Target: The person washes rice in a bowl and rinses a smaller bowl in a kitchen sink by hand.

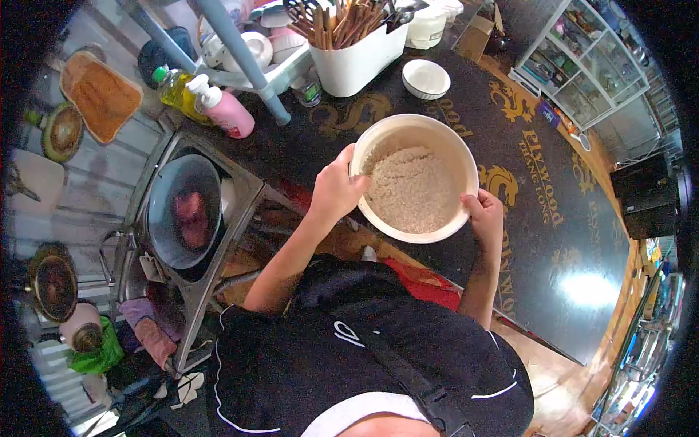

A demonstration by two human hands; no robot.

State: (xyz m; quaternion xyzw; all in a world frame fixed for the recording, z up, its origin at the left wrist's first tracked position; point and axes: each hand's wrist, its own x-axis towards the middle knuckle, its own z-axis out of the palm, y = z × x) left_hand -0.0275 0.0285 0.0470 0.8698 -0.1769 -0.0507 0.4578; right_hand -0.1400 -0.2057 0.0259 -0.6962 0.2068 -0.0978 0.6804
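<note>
A round cream-white pot [360, 164] with uncooked rice [415, 193] in it is held up in front of my body, tilted so that its inside faces me. My left hand [338, 188] grips its left rim, thumb on the inner edge. On the lower right rim, my right hand [484, 215] pinches the edge between thumb and fingers. The rice is heaped toward the back and spreads to the near side. Behind the pot lies the black plywood tabletop [546, 255] with gold lettering.
At left, a sink [247, 193] holds a grey basin [164, 218] with something reddish inside. A pink pump bottle [229, 116], a white utensil holder [357, 65] full of chopsticks and a white bowl [426, 79] stand along the far side. A glass-fronted cabinet [582, 58] is at far right.
</note>
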